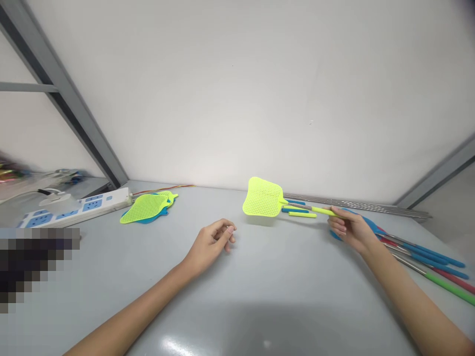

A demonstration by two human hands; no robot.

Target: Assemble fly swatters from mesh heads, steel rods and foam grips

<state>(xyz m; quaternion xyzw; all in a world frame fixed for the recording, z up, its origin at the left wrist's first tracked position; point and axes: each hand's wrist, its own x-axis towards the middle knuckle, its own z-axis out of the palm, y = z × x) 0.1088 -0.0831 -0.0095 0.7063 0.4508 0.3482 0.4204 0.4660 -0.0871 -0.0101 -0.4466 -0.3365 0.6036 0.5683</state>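
My right hand (351, 227) is closed around the yellow handle of a fly swatter (262, 198). Its mesh head is bright yellow-green and points left, raised a little off the table, joined to the handle by a thin metal rod. My left hand (211, 244) is loosely curled, thumb against the fingers, with nothing visible in it, to the lower left of the mesh head. Behind the swatter's rod lie loose yellow (302, 214) and blue handle grips, partly covered. Loose yellow and blue swatter heads (148, 207) overlap on the left.
Finished-looking swatters with blue, red and green handles (445, 287) lie at the right, partly behind my forearm. Metal rods (371, 205) run along the wall. A white power strip (92, 205) with a plug sits at the left. A pixelated dark patch covers the left edge.
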